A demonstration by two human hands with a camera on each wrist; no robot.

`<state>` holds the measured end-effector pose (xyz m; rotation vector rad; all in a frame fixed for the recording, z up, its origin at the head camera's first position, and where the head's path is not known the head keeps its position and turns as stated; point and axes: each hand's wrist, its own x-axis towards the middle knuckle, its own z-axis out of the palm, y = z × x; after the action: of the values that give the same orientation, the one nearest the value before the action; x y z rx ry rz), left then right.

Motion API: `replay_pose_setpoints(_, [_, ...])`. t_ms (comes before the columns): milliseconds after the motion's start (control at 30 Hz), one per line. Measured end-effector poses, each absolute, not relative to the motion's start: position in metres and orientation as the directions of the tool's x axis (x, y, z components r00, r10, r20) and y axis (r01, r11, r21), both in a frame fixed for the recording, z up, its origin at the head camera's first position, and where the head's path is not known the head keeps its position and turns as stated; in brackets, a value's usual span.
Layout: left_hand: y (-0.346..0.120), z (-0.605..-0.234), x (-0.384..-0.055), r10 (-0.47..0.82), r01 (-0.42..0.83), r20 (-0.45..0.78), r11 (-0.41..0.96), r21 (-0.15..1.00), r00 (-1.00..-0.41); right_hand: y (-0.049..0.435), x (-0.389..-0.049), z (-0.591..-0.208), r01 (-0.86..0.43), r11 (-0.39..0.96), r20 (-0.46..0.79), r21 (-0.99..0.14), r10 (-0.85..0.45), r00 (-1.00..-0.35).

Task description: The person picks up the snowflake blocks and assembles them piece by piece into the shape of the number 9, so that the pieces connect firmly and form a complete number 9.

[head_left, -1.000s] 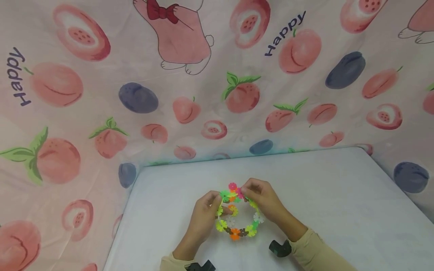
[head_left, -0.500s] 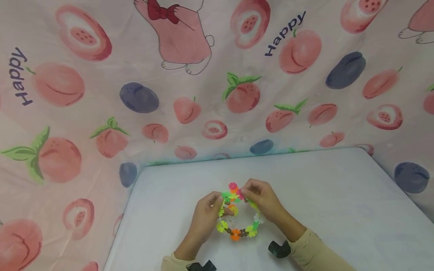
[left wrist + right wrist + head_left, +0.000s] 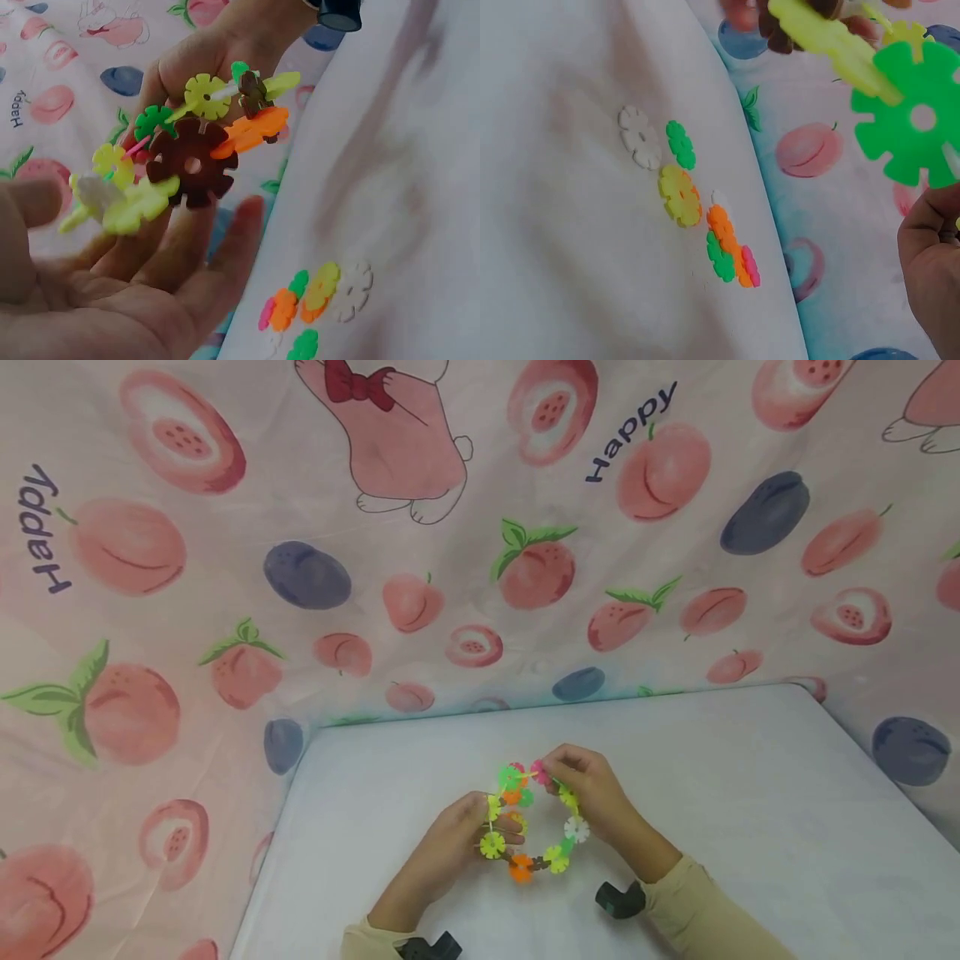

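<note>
A ring of interlocked flower-shaped plastic discs [image 3: 521,867] is held up above the table, in yellow, green, orange, brown, white and pink. My right hand [image 3: 588,781] pinches it by a pink disc at the upper right. My left hand [image 3: 453,827] is at the ring's left side. In the left wrist view, the left fingers [image 3: 176,300] stretch out under and behind a brown disc [image 3: 193,165], and the thumb stands apart. A large green disc [image 3: 900,97] partly covers the right hand [image 3: 930,255] in the right wrist view.
Several loose discs [image 3: 679,195] lie on the white table [image 3: 750,793], partly seen through the ring in the head view. Fruit-printed cloth [image 3: 450,552] hangs behind and at the sides. Black camera mounts [image 3: 621,900] are on both wrists.
My left hand has loosened its pinch and lowered, its fingers now stretched out. My right hand has risen slightly with the pink disc. The ring has turned and sits a little higher.
</note>
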<state>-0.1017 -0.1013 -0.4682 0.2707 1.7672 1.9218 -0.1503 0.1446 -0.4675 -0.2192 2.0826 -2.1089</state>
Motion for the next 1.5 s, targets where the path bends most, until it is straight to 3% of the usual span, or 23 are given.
replay_pose_setpoints(167, [-0.108,-0.476,-0.101,0.611,-0.261,-0.18,-0.044,0.964,-0.771,0.143,-0.155,-0.466,0.101,-0.118,-0.075,-0.988,-0.208,-0.975])
replay_pose_setpoints(367, [-0.112,-0.478,-0.099,0.641,-0.307,-0.165,-0.115,0.945,-0.75,0.14,-0.16,-0.468,0.218,-0.155,-0.18,-0.964,-0.228,-0.957])
replay_pose_setpoints(767, [-0.122,-0.474,-0.099,0.586,-0.32,-0.114,-0.262,0.911,-0.803,0.136,-0.172,-0.495,0.283,0.118,-0.3,-0.952,-0.17,-0.939])
replay_pose_setpoints(933, [-0.124,-0.475,-0.099,0.577,-0.29,-0.056,-0.321,0.902,-0.815,0.133,-0.172,-0.508,0.188,0.383,-0.275,-0.905,-0.186,-0.943])
replay_pose_setpoints(1100, [-0.123,-0.476,-0.101,0.522,-0.229,-0.016,-0.346,0.91,-0.853,0.129,-0.168,-0.513,-0.028,0.594,-0.179,-0.804,-0.287,-0.941])
replay_pose_setpoints(1300, [-0.121,-0.475,-0.104,0.475,-0.198,-0.005,-0.357,0.913,-0.88,0.122,-0.163,-0.512,-0.217,0.659,-0.133,-0.72,-0.438,-0.889])
replay_pose_setpoints(1500, [-0.119,-0.477,-0.106,0.425,-0.21,-0.071,-0.29,0.934,-0.902,0.115,-0.159,-0.51,-0.266,0.676,-0.108,-0.687,-0.458,-0.882])
